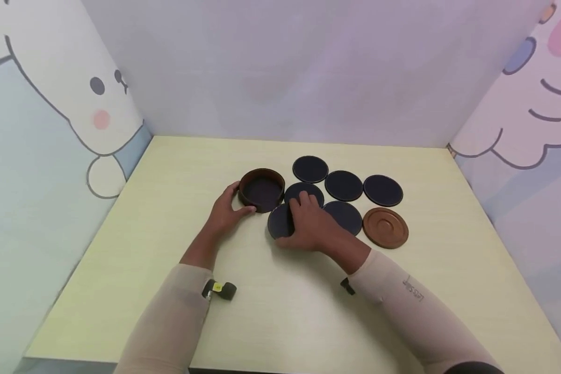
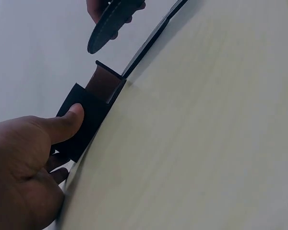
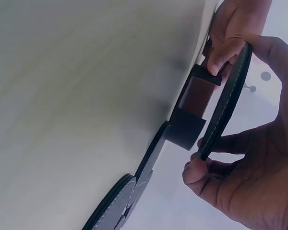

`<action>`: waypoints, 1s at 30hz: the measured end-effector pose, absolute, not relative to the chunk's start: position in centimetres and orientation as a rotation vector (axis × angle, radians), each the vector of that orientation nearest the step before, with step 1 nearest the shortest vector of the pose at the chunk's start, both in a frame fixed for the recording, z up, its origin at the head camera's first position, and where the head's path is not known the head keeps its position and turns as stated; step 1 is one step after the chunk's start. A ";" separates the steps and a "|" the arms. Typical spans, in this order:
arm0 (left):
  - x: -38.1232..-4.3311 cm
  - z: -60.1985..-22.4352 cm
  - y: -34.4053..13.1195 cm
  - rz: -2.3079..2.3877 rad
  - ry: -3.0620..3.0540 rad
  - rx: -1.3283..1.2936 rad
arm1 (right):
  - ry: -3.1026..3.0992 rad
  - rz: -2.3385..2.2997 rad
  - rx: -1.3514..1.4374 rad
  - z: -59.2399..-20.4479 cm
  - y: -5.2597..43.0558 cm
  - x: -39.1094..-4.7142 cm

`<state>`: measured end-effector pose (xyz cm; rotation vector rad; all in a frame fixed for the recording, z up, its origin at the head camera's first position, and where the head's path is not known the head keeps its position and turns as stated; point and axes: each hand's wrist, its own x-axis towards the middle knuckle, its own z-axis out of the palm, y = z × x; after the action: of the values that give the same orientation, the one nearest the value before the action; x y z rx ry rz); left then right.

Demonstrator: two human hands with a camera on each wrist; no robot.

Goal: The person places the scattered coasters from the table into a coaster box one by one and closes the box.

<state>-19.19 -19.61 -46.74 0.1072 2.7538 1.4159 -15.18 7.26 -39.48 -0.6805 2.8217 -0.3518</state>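
Five dark coasters (image 1: 344,185) lay spread out flat on the table (image 1: 262,322), and a sixth, the held coaster (image 1: 279,223), was in the right hand (image 1: 310,227). That hand was partly closed, its thumb at one edge of the coaster and its fingertips at the opposite one, so the grip was only as wide as the coaster itself. The right wrist view showed the coaster tilted on edge and raised clear of the table, in front of the round holder (image 1: 263,175).

The holder stood upright on the table, its top uncovered and a gap in its wall facing the person. The left hand (image 1: 223,213) curled round its left side, with the thumb pressed against the wall near the gap. One flat coaster lay at the holder's right; whether the two touched could not be told.

So far as showed, the coasters were all separated and outside the holder, and the holder was steadied. The held coaster was not yet set down, which seemed the unfinished step. The brown disc (image 1: 385,227) with raised rings lay at the right end of the front row, untouched. No coaster showed plainly inside the holder, though its floor was too dark to be sure.
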 end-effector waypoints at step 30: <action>-19.1 -46.6 -19.4 1.376 2.749 0.070 | 3.005 -0.579 -0.420 -39.9 1.3 -20.7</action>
<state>-19.11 -19.37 -46.64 0.0702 2.7487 1.3763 -20.69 1.30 -39.94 -0.4198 3.0047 -0.5795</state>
